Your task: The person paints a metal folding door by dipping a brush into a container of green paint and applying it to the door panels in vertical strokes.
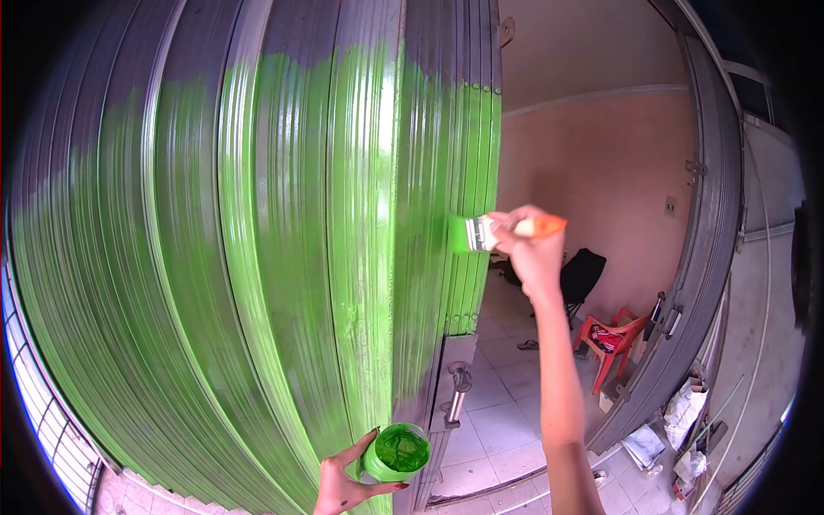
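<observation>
My right hand (525, 245) grips a paintbrush (482, 233) with a pale and orange handle. Its green-loaded bristles touch the edge strip of a folding metal door (360, 215). Bright green paint covers the door's middle and lower panels; the top band and a patch near the handle are dark grey. Low in front of the door, my left hand (345, 476) is wrapped round a small clear cup (402, 453) of green paint, its thumb and a finger on either side. A metal door handle (457, 395) sits to the right of the cup.
Through the doorway stand a red plastic chair (611, 343) with cloth on it and a black chair (582, 275). The grey folded door side (687, 257) borders the opening on the right. Bags and papers (687, 412) lie on the floor at the lower right.
</observation>
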Tool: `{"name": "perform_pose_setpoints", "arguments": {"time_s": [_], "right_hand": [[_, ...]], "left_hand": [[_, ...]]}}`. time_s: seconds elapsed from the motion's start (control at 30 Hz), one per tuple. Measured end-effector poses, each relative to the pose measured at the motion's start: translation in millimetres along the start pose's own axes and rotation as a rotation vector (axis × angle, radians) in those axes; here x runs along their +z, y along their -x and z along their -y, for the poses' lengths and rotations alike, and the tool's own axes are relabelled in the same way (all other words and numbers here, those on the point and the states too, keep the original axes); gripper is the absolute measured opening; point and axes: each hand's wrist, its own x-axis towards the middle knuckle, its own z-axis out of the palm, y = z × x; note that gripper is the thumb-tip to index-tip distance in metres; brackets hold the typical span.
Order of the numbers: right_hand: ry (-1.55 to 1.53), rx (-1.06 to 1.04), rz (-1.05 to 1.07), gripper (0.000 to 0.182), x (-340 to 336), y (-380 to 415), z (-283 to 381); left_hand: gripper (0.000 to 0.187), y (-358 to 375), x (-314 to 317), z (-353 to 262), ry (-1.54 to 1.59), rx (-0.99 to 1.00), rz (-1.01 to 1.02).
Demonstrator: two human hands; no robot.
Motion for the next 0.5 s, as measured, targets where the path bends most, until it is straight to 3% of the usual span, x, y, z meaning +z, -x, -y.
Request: {"name": "perform_pose_setpoints", "arguments": {"time_s": [0.03,0.1,0.17,0.27,0.37,0.4,0.5], "right_hand": [[-0.015,0.078,0.003,0.015,-1.2,-6.9,16.4],[-0.108,-0.204,-0.08,0.012,8.9,-28.7,15.2],[-0.097,-0.343,-0.111,0.012,20.8,-42.6,8.8],[0.304,-0.381,-0.003,0.011,18.3,-27.2,7.7],[0.018,-0.194,-0.008,0.011,21.9,-22.4,22.7],[-0.142,-0.248,-0.003,0.01,21.1,-29.4,16.8],[0.153,-0.379,-0.08,0.01,29.0,-30.5,2.6]], "left_hand": [[0.094,-0.2,-1.0,0.0,0.005,0.004,-0.015],[0.093,0.2,-0.6,0.3,0.021,0.01,-0.041],[0.093,0.0,-0.1,-0.5,0.025,0.012,-0.046],[0.093,4.0,-1.0,-2.2,0.042,-0.005,-0.033],[0.094,3.8,-4.6,-1.0,0.01,-0.003,-0.026],[0.094,3.2,-5.1,-0.5,-0.007,0.001,-0.024],[0.094,2.9,-7.4,-3.7,-0.04,-0.032,-0.03]]}}
